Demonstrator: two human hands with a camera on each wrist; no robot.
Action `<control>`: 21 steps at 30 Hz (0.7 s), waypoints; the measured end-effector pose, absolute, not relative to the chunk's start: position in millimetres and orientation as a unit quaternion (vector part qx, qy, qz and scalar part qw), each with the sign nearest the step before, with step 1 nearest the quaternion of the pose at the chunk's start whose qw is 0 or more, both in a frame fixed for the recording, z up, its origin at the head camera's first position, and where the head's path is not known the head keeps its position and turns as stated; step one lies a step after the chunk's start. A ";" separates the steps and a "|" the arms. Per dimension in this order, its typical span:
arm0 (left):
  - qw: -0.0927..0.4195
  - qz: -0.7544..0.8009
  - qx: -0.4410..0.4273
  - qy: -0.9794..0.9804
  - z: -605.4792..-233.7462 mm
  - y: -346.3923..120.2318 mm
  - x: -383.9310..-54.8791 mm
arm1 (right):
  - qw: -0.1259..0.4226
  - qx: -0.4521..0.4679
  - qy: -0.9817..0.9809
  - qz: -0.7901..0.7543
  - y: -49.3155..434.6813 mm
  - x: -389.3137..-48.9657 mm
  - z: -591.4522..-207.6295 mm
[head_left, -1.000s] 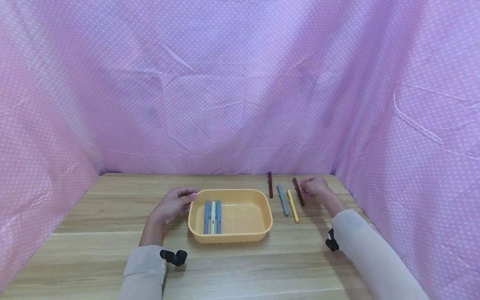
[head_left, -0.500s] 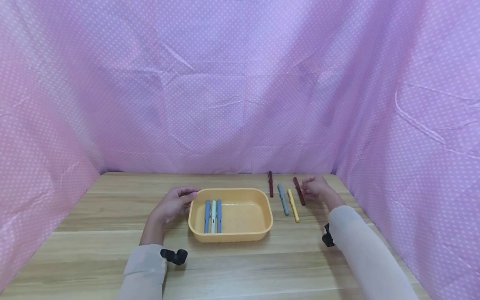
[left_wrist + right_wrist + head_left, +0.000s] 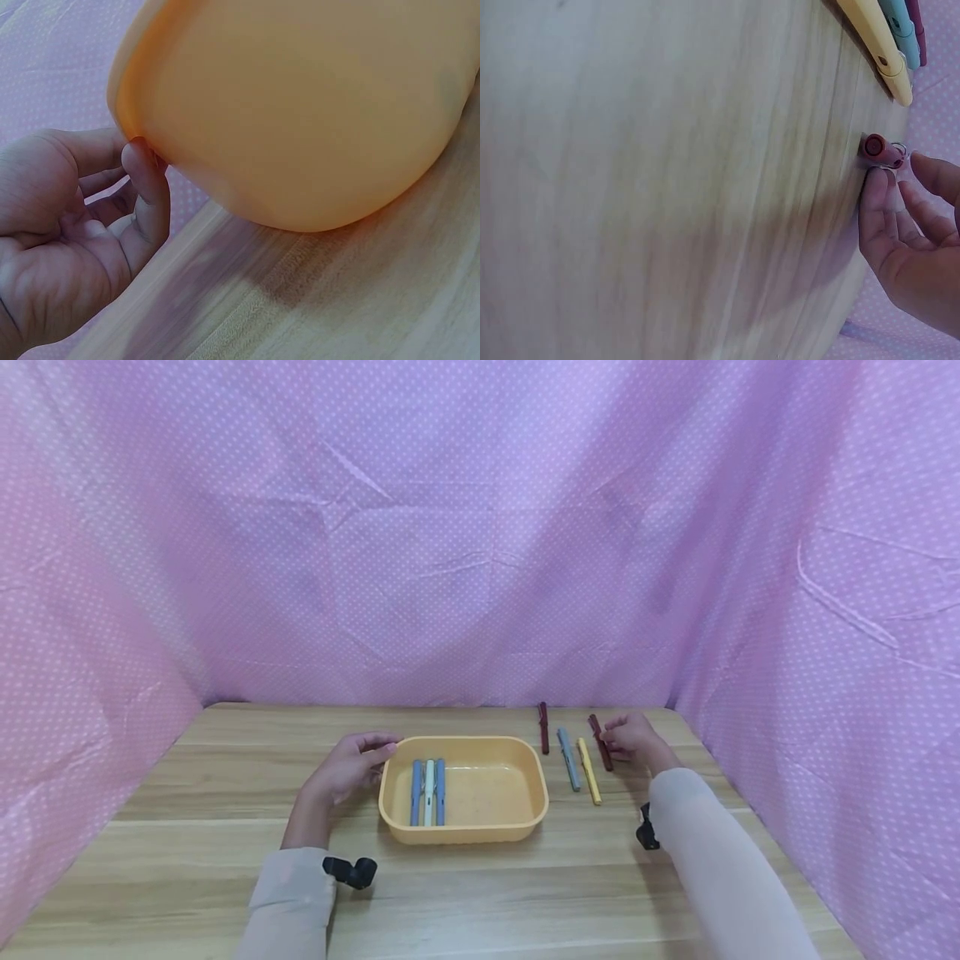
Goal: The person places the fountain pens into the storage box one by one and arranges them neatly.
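My left hand [image 3: 347,774] pinches the upper left corner of a yellow plastic tray [image 3: 463,835]. In the left wrist view its thumb [image 3: 147,187] presses the rim, with the other fingers partly hidden behind. Inside the tray, to the left, lie two blue pens [image 3: 416,793] and a pale green pen [image 3: 429,793] side by side. My right hand [image 3: 636,741] is at a dark red pen [image 3: 602,745] lying on the table. In the right wrist view the thumb touches that pen's side, and the index fingertip is beside its clip, the fingers loosely bent.
Left of that pen lie a yellow pen [image 3: 589,772], a grey-blue pen [image 3: 569,762] and another dark red pen [image 3: 543,728] on the wooden table [image 3: 480,902]. A pink dotted curtain [image 3: 450,543] hangs behind the table and along both sides.
My right forearm and sleeve have shifted left, and the right fingertips have come slightly closer to the dark red pen. The left hand keeps its hold on the tray.
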State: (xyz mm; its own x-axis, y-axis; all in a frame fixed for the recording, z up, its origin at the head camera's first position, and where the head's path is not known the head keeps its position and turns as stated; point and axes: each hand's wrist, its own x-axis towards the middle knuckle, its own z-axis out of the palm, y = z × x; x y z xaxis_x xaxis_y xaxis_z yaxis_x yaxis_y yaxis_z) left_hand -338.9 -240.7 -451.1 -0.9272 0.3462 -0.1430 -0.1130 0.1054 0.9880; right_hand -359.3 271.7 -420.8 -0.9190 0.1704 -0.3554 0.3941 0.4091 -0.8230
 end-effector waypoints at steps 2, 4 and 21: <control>0.172 0.663 0.081 0.724 -451.4 -240.8 -339.1 | 0.105 0.166 0.836 -0.513 270.0 -358.8 -421.7; 0.173 0.664 0.080 0.723 -452.0 -241.0 -339.9 | 0.100 0.160 0.840 -0.509 269.1 -358.5 -423.1; 0.165 0.668 0.087 0.721 -455.7 -240.2 -335.9 | 0.083 0.152 0.863 -0.475 268.6 -359.8 -429.7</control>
